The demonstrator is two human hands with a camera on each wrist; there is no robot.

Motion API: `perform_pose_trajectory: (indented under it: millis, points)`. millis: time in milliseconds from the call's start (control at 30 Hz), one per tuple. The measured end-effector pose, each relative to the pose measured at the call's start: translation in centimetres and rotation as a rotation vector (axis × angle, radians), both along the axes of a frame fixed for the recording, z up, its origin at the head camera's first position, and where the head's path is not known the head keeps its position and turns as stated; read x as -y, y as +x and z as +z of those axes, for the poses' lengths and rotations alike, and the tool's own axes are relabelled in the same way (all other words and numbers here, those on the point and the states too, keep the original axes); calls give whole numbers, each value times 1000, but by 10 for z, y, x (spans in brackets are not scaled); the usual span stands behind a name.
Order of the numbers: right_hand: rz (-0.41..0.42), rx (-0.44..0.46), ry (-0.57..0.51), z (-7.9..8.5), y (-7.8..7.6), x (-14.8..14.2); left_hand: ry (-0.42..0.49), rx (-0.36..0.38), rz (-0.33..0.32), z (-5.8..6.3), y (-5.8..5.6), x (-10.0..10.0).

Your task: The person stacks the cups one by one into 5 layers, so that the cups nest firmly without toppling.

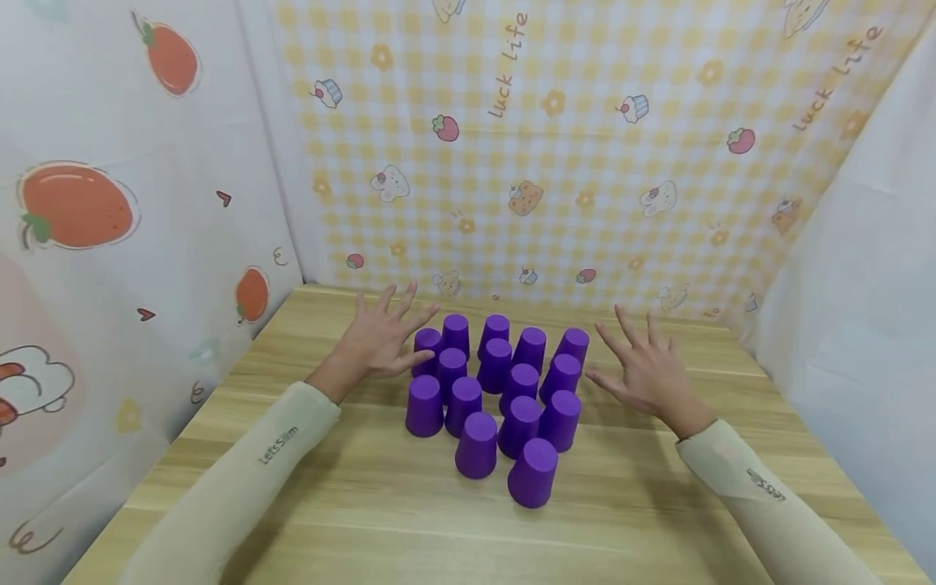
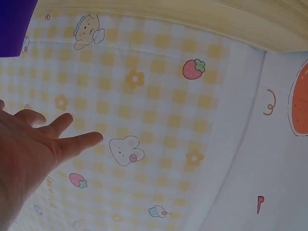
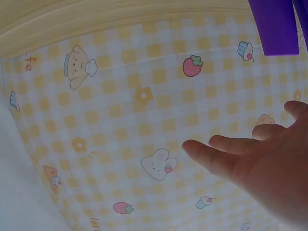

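Note:
Several purple cups stand upside down in a loose cluster on the wooden table, among them a front cup (image 1: 532,474) and a left cup (image 1: 425,406). My left hand (image 1: 380,335) is spread at the cluster's left side, its thumb in front of a rear-left cup (image 1: 427,341); whether it touches cannot be told. On the right my right hand (image 1: 647,370) has its fingers spread, apart from the nearest cup (image 1: 563,376). Neither hand holds anything. In the wrist views the left hand (image 2: 33,149) and right hand (image 3: 269,163) show extended fingers, with purple cups at the upper corners.
The light wooden table (image 1: 351,520) ends at a yellow checkered backdrop (image 1: 585,162). A white cloth (image 1: 183,138) with fruit prints hangs on the left, and a plain white cloth (image 1: 877,236) on the right.

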State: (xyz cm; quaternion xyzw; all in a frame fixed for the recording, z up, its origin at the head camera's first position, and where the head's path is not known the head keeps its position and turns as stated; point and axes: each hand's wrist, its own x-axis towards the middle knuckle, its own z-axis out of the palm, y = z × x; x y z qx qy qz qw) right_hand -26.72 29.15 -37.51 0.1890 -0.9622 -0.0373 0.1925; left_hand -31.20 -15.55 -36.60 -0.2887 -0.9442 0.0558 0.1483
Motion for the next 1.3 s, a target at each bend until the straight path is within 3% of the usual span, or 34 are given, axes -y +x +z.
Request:
perform_pose_trajectory:
  millis: [233, 500, 633, 900, 1000, 1133, 1300]
  points:
    - [-16, 53, 13, -1, -3, 0, -13, 18, 34, 5, 0, 2]
    - [-10, 115, 28, -2, -3, 0, 142, 101, 104, 7, -1, 6]
    - [-2, 159, -76, -5, -7, 0, 188, 178, 97, 1, -4, 5]
    - [120, 307, -456, -14, -27, 1, 293, 357, 30, -6, -10, 5]
    - [121, 340, -571, -19, -36, 0, 346, 439, 14, -9, -14, 5]
    - [98, 410, -663, -24, -42, -2, 382, 509, 23, -13, -18, 4]
    - [95, 476, -729, -29, -44, -5, 412, 535, 17, -14, -22, 0]
